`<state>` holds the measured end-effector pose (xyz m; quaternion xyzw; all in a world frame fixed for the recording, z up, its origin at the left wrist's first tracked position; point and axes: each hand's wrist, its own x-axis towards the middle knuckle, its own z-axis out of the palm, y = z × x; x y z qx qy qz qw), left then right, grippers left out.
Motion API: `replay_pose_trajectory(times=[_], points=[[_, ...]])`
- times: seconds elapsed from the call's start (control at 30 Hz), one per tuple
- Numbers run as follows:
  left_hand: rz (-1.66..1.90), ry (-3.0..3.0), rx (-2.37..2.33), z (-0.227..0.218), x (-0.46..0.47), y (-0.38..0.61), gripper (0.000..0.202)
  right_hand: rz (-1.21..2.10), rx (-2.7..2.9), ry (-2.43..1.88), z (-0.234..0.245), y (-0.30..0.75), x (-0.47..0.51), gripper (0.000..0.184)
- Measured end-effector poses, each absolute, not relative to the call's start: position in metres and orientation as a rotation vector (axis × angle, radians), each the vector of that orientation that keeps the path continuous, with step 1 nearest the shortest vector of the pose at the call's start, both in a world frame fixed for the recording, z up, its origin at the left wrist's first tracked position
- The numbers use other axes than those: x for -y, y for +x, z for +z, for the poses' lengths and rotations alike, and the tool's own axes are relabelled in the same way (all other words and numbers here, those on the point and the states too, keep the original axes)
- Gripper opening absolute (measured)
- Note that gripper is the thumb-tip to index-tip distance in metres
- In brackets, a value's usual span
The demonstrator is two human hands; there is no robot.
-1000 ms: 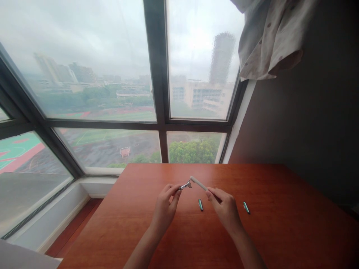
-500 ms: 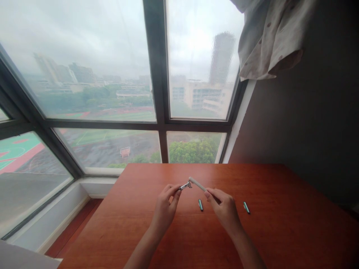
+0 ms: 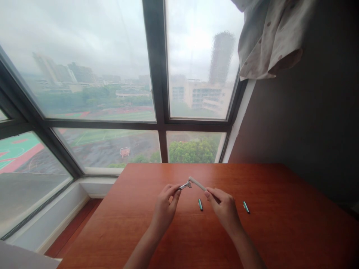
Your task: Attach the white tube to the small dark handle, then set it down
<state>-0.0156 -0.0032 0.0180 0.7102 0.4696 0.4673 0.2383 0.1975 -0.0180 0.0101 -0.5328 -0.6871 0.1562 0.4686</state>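
Note:
Above the table, my left hand point(image 3: 166, 203) is closed, pinching a silver razor handle point(image 3: 184, 185) between thumb and fingertips. The handle points right, and its small forked end carries no blade head. My right hand point(image 3: 224, 203) is closed around a slim, pale grey toothbrush point(image 3: 198, 184), tilted up to the left. The brush's head meets or nearly meets the razor handle's end; I cannot tell whether they touch. A green-and-black razor cartridge point(image 3: 200, 204) lies on the table between my hands. Another razor cartridge point(image 3: 246, 207) rests to the right of my right hand.
The reddish-brown wooden table point(image 3: 117, 224) reaches to the large framed window point(image 3: 161, 127). A light buttoned shirt point(image 3: 269, 45) hangs at the upper right, by a dark wall point(image 3: 303, 123). Left of the table run a white ledge point(image 3: 56, 220) and the floor point(image 3: 75, 224).

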Motion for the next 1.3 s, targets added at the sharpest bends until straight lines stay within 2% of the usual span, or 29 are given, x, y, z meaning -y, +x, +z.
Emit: replay_pose_trajectory(times=[0.43,1.3], points=[[1.283,1.926,-1.273,0.0189,0.0016,-0.0164,0.023,0.370,1.711,-1.312,0.0093,0.1972,0.0184,0.023],[1.298,1.856,-1.256,0.0142,-0.0011,-0.0188,0.024,0.419,1.678,-1.277,0.0126,0.1968,0.0207,0.025]])
